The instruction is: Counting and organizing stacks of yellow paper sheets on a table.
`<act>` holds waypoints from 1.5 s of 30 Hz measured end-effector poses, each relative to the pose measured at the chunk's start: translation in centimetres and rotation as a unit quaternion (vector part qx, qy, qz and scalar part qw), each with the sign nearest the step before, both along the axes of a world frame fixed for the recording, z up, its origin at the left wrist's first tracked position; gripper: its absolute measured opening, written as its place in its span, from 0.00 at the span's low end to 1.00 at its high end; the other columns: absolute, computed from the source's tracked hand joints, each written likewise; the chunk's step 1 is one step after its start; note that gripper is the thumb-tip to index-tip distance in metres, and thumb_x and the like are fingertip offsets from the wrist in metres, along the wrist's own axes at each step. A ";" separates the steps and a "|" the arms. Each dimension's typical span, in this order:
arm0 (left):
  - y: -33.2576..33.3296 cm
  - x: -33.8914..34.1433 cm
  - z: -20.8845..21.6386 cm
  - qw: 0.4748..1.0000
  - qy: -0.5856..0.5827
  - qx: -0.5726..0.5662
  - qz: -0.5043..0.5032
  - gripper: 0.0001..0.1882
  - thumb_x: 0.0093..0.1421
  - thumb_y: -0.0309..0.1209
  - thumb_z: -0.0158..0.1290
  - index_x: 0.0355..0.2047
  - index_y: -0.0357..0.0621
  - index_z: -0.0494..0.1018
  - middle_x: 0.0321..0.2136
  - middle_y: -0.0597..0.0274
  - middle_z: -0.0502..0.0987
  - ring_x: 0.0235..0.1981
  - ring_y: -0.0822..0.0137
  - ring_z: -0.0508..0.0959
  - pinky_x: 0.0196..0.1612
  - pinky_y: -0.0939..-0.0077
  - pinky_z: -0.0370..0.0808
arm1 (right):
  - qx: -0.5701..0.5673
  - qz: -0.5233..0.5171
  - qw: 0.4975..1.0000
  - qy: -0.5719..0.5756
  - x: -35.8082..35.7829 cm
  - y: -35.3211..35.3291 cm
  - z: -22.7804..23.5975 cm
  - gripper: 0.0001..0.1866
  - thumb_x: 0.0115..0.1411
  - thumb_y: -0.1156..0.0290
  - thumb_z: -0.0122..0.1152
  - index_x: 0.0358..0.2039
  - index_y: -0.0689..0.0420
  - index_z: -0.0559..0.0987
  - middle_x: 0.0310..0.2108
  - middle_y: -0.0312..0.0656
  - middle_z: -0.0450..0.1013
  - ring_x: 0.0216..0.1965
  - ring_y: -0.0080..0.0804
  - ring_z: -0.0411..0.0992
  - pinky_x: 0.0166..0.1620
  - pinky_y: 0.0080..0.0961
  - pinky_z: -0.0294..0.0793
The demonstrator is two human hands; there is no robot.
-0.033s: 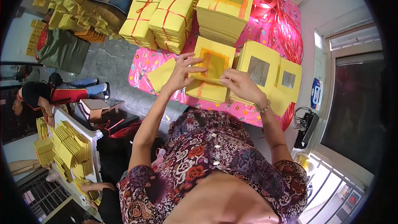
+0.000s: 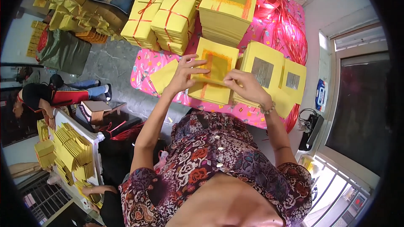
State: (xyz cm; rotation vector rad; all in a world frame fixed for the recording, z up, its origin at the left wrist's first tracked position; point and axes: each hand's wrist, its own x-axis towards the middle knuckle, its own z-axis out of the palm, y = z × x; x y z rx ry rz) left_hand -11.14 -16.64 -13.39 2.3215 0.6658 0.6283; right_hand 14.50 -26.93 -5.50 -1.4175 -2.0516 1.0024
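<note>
A yellow paper sheet (image 2: 220, 51) with an orange-framed square lies partly over a low stack of yellow paper (image 2: 208, 93) near the table's front edge. My left hand (image 2: 184, 74) rests on its left side, fingers stretched out and apart across the orange frame. At the sheet's near right corner, my right hand (image 2: 247, 85) is closed, thumb and fingers pinching the paper edge; the fingertips are partly hidden. Right of it are a yellow stack with a silver square (image 2: 261, 72) and another silver-squared yellow sheet (image 2: 293, 80). A loose yellow sheet (image 2: 165, 77) lies left of my left hand.
Behind stand a tall yellow paper stack (image 2: 225, 21) and several ribbon-tied bundles (image 2: 172, 19). Red ribbon strands (image 2: 277, 21) lie at the back right of the pink tablecloth (image 2: 145, 61). Left, two other people are by a white table (image 2: 97, 155) with yellow paper. A wall adjoins the right side.
</note>
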 end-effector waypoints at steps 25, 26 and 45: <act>-4.2 -1.5 -3.4 0.917 -0.033 -0.353 0.184 0.13 0.60 0.34 0.55 0.39 0.37 0.77 0.32 0.57 0.81 0.29 0.74 0.76 0.34 0.78 0.72 | -0.099 -0.236 0.967 0.009 -3.7 -1.8 -6.9 0.24 0.61 0.60 0.56 0.51 0.65 0.67 0.33 0.56 0.73 0.33 0.48 0.74 0.34 0.39 0.72; -4.2 -1.5 -3.7 0.907 -0.071 -0.371 0.184 0.13 0.61 0.33 0.55 0.40 0.35 0.76 0.32 0.58 0.81 0.30 0.77 0.75 0.32 0.80 0.72 | -0.098 -0.235 0.967 0.009 -4.2 -1.9 -7.1 0.24 0.61 0.60 0.56 0.51 0.65 0.67 0.33 0.56 0.73 0.33 0.48 0.74 0.34 0.39 0.72; -9.9 3.4 -0.7 0.816 -0.252 -0.457 0.248 0.16 0.61 0.31 0.56 0.47 0.36 0.71 0.39 0.62 0.79 0.37 0.75 0.77 0.42 0.77 0.74 | -0.202 -0.346 0.768 0.500 -7.7 -1.9 -7.8 0.21 0.61 0.68 0.60 0.53 0.59 0.69 0.47 0.38 0.72 0.46 0.26 0.72 0.47 0.25 0.74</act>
